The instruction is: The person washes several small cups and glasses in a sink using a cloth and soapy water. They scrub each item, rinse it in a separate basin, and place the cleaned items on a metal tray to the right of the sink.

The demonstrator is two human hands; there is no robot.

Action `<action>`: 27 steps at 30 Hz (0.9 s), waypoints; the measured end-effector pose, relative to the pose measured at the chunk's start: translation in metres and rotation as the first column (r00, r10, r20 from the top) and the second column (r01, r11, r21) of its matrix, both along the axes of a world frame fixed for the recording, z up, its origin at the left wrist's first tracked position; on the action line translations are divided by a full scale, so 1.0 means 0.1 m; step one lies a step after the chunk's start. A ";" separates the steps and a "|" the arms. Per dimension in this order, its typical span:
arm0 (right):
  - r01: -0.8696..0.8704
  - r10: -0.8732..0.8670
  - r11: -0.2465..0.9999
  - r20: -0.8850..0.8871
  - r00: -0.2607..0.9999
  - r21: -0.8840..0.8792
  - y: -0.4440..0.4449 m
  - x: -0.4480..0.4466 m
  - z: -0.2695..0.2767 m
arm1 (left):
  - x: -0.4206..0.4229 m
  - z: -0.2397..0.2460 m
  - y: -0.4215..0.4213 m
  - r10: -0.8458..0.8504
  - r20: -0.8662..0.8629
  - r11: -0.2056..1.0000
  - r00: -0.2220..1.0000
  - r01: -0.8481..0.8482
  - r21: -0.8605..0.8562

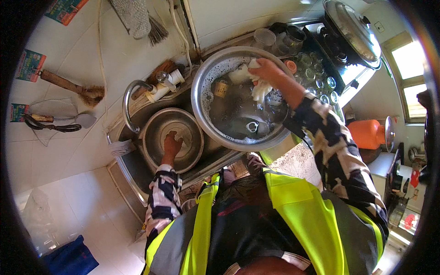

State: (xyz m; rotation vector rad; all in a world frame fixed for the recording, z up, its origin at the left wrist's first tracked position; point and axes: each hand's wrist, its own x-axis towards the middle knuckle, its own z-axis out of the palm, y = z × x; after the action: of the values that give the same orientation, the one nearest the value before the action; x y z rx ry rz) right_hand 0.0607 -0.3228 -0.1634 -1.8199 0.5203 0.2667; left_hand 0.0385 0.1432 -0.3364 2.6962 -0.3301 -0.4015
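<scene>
A large metal basin (pixel 198 99) of soapy water rests over the right part of the sink. My right hand (pixel 270 73) grips a wet white cloth (pixel 260 92) above its far right side. In the water are a patterned yellowish cup (pixel 220 89), a pale item near the far rim and a round-rimmed thing, perhaps a cup (pixel 252 127), near the near side. My left hand (pixel 173 144) reaches into a smaller metal bowl (pixel 148 141) in the sink, its fingers at a clear or whitish item (pixel 186 141) that I cannot make out; whether they hold it is unclear.
A curved faucet (pixel 126 106) arches over the sink's left side, with a folded cloth (pixel 122 148) on the rim below. Several upturned glasses (pixel 319 82) stand right of the basin. Beyond are clear containers (pixel 264 37) and a lidded pot (pixel 354 31) on the stove.
</scene>
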 end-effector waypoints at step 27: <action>-0.142 0.047 0.578 0.141 0.989 0.804 0.25 -0.40 0.05 | 0.00 1.89 -2.65 -0.078 -0.217 0.275 0.973 -0.188 -0.943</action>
State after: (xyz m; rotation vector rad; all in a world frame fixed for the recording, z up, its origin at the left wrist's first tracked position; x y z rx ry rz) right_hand 0.0207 -0.2978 -0.1585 -0.9275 0.1540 0.4024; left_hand 0.0387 -0.1222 -0.1478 1.3785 -0.2708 -0.3112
